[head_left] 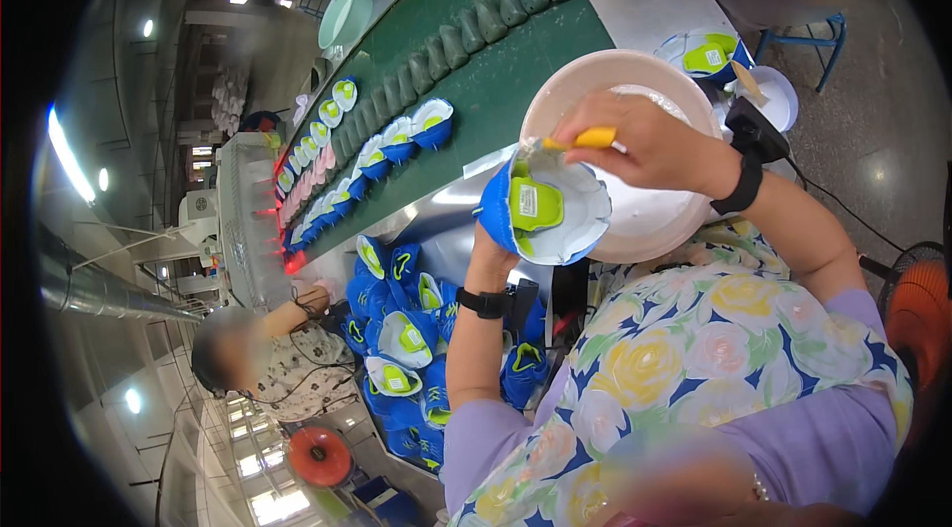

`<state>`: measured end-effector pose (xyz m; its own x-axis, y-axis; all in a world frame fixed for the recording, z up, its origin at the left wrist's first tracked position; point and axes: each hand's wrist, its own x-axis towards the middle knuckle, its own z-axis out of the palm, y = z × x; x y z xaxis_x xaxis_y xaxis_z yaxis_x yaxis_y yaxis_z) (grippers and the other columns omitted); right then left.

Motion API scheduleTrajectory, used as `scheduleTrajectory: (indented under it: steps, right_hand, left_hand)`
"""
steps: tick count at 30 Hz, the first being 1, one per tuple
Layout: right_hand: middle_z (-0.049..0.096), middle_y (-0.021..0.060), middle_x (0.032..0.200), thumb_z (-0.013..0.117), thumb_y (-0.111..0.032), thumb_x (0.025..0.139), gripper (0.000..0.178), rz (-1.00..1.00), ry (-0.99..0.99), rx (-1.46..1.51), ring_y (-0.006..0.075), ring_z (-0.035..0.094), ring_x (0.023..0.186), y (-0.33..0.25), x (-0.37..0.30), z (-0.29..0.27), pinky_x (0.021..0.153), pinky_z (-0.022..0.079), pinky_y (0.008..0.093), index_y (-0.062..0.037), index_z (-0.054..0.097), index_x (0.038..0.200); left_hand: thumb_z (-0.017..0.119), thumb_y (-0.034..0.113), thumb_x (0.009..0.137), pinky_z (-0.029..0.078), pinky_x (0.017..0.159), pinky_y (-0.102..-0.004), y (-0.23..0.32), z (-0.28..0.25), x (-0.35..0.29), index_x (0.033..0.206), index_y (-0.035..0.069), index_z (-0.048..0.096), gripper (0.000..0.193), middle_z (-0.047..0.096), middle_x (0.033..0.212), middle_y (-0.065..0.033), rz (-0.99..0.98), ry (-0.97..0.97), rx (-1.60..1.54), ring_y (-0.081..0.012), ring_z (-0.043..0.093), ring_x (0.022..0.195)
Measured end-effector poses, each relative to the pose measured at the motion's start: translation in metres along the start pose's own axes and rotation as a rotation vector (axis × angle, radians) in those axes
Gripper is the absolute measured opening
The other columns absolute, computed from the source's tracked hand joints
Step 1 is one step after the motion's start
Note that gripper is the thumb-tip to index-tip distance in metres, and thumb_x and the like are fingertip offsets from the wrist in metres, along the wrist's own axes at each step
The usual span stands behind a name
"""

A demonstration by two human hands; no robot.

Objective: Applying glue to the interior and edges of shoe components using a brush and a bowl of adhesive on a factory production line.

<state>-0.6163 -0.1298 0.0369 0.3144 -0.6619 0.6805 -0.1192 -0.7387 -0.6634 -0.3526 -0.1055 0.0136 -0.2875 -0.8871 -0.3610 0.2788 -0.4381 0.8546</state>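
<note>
My left hand (493, 257) grips a blue shoe upper (580, 215) from below, most of its fingers hidden behind it. The upper is tilted with its white underside toward me, and a lime-green tongue with a white label shows in its middle. My right hand (650, 140) pinches a brush by its yellow handle (595, 137). The bristles touch or hover at the upper's far edge; I cannot tell which. Under and beside both hands is a large pale pink basin (543, 101) holding white liquid.
A green conveyor belt (486, 81) carries rows of dark shoe lasts (448, 46) and blue uppers (373, 165). At left, blue uppers (402, 334) lie piled near a co-worker (297, 368). Beyond the basin sit another upper (706, 58) and a small white bowl (778, 106).
</note>
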Motion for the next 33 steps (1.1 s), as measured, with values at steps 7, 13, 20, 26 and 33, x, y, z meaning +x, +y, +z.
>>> scheduleTrajectory:
  steps: [7, 13, 20, 26, 33]
  right_hand:
    - [0.062, 0.0129, 0.079, 0.066, -0.021, 0.087, 0.019, 0.273, -0.124, -0.075, 0.0306, 0.062, 0.072, -0.002, -0.006, -0.01, 0.065, 0.049, 0.0364, -0.004, 0.061, 0.094]
    - [0.062, 0.0127, 0.075, 0.07, -0.018, 0.085, 0.019, 0.17, 0.111, -0.074, 0.0268, 0.06, 0.061, 0.012, 0.004, 0.015, 0.055, 0.045, 0.0334, -0.002, 0.061, 0.089]
    - [0.065, 0.0075, 0.076, 0.067, -0.011, 0.087, 0.017, 0.693, 0.273, 0.191, 0.0116, 0.064, 0.067, 0.027, -0.027, -0.003, 0.061, 0.051, 0.0229, 0.0028, 0.06, 0.092]
    - [0.064, 0.0075, 0.078, 0.067, -0.01, 0.087, 0.016, 0.816, 0.225, 0.193, 0.0122, 0.065, 0.069, 0.028, -0.041, -0.007, 0.061, 0.052, 0.0222, 0.0028, 0.059, 0.092]
    - [0.064, 0.0086, 0.08, 0.067, -0.011, 0.087, 0.017, 0.808, 0.076, 0.164, 0.0125, 0.065, 0.069, 0.037, -0.048, -0.01, 0.06, 0.052, 0.0228, 0.0036, 0.059, 0.092]
  left_hand:
    - [0.052, 0.031, 0.096, 0.051, 0.094, -0.0378, -0.001, -0.008, 0.003, 0.133, 0.007, 0.049, 0.045, 0.059, 0.126, -0.0078, 0.053, 0.202, -0.01, -0.0213, 0.06, 0.11]
    - [0.052, 0.026, 0.096, 0.049, 0.096, -0.0358, -0.016, -0.023, 0.024, 0.138, 0.007, 0.044, 0.046, 0.055, 0.129, -0.0067, 0.213, 0.044, 0.125, -0.0202, 0.058, 0.113]
    - [0.054, 0.02, 0.094, 0.049, 0.053, -0.0305, 0.002, -0.134, 0.091, 0.109, 0.005, 0.059, 0.022, 0.064, 0.092, -0.0095, 0.129, 0.328, 0.243, -0.0193, 0.06, 0.075]
    - [0.05, 0.001, 0.09, 0.054, 0.074, -0.0392, -0.005, -0.194, 0.199, 0.141, 0.016, 0.03, 0.056, 0.059, 0.109, -0.0139, 0.194, 0.433, 0.012, -0.0264, 0.062, 0.088]
    - [0.059, 0.003, 0.076, 0.038, 0.099, -0.0455, 0.015, -0.283, 0.097, 0.131, -0.002, 0.043, 0.058, 0.055, 0.118, -0.0246, 0.732, 1.061, 1.264, -0.0397, 0.051, 0.113]
